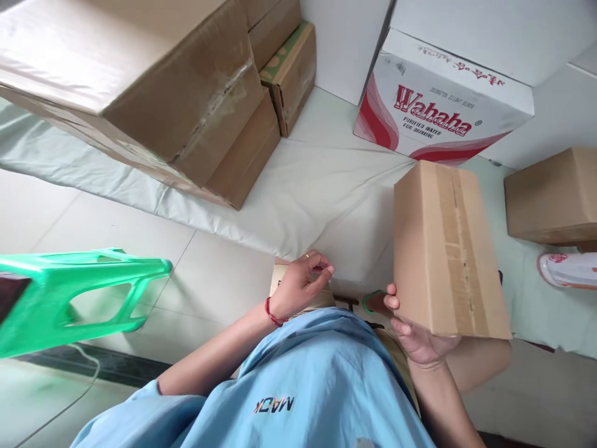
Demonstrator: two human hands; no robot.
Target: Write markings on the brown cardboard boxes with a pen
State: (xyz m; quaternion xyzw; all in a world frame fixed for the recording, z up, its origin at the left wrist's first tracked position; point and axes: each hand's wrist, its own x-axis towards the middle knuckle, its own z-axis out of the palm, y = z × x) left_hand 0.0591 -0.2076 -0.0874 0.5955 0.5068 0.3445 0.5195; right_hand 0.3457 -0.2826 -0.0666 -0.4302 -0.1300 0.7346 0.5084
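Observation:
At the right, my right hand (422,336) supports a taped cardboard box (417,249) from below, with fingers on its near left edge. The box is tilted, and a strip of brown tape runs along its face. My left hand (303,283) is in front of my waist, wearing a ring and a red bracelet. Its fingers are curled in with the thumb against them, and whatever lies between them, if anything, is too small to make out. Just behind that hand, a pale cardboard edge (278,277) with dark print shows, mostly hidden by the hand and shirt.
Large cardboard boxes (186,112) are stacked on the pale cloth-covered surface (308,180) at left. A white and red Wahaha carton (438,106) stands at the back. Another cardboard box (550,196) and a white packet (566,269) lie right. A green plastic stool (51,298) stands left.

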